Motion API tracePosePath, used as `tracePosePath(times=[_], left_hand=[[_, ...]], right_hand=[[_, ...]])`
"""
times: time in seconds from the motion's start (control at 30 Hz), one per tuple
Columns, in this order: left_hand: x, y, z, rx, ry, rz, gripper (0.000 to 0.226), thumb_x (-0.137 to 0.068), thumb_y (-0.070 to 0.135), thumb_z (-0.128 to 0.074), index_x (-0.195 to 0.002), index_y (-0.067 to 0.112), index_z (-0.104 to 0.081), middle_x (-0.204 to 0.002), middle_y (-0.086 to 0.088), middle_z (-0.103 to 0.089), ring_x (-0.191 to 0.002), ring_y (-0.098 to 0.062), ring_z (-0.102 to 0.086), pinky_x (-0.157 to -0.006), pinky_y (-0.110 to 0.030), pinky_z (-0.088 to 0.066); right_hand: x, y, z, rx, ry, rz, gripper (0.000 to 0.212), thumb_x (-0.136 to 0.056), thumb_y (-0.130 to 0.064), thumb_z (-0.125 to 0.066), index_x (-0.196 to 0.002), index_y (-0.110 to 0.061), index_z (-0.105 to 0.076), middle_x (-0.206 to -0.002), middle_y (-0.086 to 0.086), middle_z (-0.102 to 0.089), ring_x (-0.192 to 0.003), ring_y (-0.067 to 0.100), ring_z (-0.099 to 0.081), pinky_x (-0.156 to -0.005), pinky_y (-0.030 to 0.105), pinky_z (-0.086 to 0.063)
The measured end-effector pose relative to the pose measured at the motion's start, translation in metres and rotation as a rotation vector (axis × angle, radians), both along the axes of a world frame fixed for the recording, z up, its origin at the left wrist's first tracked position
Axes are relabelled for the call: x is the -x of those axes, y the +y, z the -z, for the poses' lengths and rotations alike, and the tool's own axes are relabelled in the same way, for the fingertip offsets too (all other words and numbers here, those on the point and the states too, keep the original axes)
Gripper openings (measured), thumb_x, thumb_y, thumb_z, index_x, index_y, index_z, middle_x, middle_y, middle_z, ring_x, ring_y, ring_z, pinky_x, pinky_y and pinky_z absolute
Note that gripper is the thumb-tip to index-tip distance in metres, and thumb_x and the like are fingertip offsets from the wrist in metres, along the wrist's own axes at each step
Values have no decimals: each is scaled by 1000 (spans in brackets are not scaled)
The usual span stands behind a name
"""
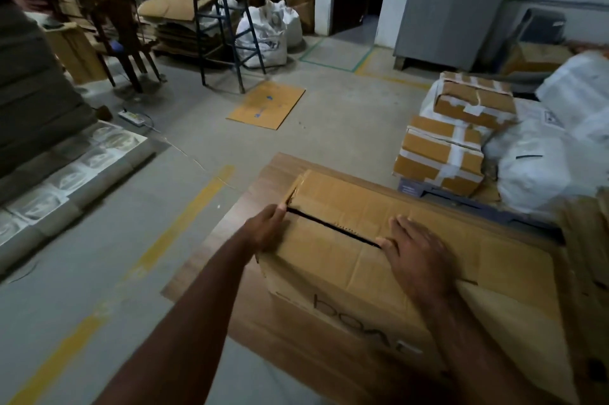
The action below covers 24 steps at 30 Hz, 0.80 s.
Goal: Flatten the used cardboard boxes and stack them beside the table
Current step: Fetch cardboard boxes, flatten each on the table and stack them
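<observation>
**Cardboard seam: open the flaps first**

I see the box [379, 259] sitting on the table [263, 173]. Left hand [268, 228] pinches the flap at the seam's end; right hand [417, 254] has fingertips hooked into the slit. Pull both flaps up evenly, don't tear.

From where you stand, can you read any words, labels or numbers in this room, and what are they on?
Dark letters on the near side of the cardboard box on the table: roughly "DOA", upside down and partly blurred.
Blue marks on the flat cardboard sheet: too small to read.
Print on the white sack: too blurred to read.
</observation>
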State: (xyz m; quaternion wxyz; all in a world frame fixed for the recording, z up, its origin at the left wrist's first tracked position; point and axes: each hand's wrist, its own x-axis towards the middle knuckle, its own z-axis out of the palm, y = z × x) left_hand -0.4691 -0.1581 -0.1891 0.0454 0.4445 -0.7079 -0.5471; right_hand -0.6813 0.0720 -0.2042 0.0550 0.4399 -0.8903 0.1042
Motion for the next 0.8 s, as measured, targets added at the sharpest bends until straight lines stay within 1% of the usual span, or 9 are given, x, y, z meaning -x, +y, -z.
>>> tracePosePath(times=[0.1,0.2,0.3,0.37,0.47,0.53,0.63,0.7,0.8], left_hand=[[-4,-1,-6,-87,161,25,38,-107,52,-33,-126,31,-58,-127,-1,-58,-115,-20,-53,-93,-34,-44],[4,-17,-20,188,177,136,45,-106,52,-36,-143,30,-51,-150,-4,-49,-141,-26,-43,-109,-34,-35],[15,-24,-44,129,208,293,67,-100,65,-29,-154,27,-42,-159,1,-39,-149,-23,-33,-115,-36,-28],[16,-34,-62,-9,119,384,78,-96,76,-18,-152,29,-45,-159,1,-38,-150,-25,-30,-117,-50,-24],[10,-61,-80,-123,-2,414,91,-82,93,-20,-147,37,-49,-158,3,-41,-148,-26,-31,-109,-71,-26],[7,-64,-82,-91,-97,496,83,-88,86,-25,-148,33,-48,-161,0,-37,-150,-27,-30,-108,-70,-33],[8,-39,-77,90,-205,631,68,-99,67,-33,-153,26,-42,-162,-5,-32,-150,-32,-27,-110,-59,-39],[10,-22,-62,316,-242,744,78,-96,72,-35,-156,23,-35,-163,-9,-28,-149,-36,-26,-112,-54,-36],[10,-4,-21,577,-356,706,97,-91,78,-38,-162,19,-10,-169,-15,3,-155,-38,-2,-120,-66,-20]], right_hand=[[-17,-5,-16,-134,-115,54,60,-108,-52,-31,-156,-18,-40,-164,2,-35,-151,23,-30,-121,48,-28],[-26,-17,-35,-226,-176,127,63,-107,-57,-27,-158,-21,-35,-167,-1,-28,-152,22,-26,-120,45,-25],[-37,-27,-59,-194,-201,180,57,-106,-57,-32,-135,-16,-60,-137,8,-58,-124,27,-53,-101,40,-43],[-49,-27,-81,-79,-257,241,55,-106,-56,-35,-108,-14,-71,-107,10,-67,-100,29,-62,-84,37,-50],[-70,-9,-118,-37,-268,194,50,-106,-50,-41,-95,-17,-76,-94,5,-71,-88,26,-65,-82,39,-54],[-88,13,-136,-114,-417,66,37,-103,-45,-53,-94,-22,-80,-88,-8,-73,-84,13,-67,-79,35,-53],[-125,39,-124,-215,-634,21,41,-91,-53,-69,-125,-29,-71,-121,-9,-69,-112,9,-63,-87,28,-50],[-146,46,-90,-244,-568,139,76,-80,-68,-70,-146,-38,-48,-153,-3,-46,-139,23,-45,-112,49,-37],[-167,44,-45,-324,-370,246,99,-76,-76,-65,-158,-36,-25,-165,-4,-28,-150,24,-26,-121,59,-15]])
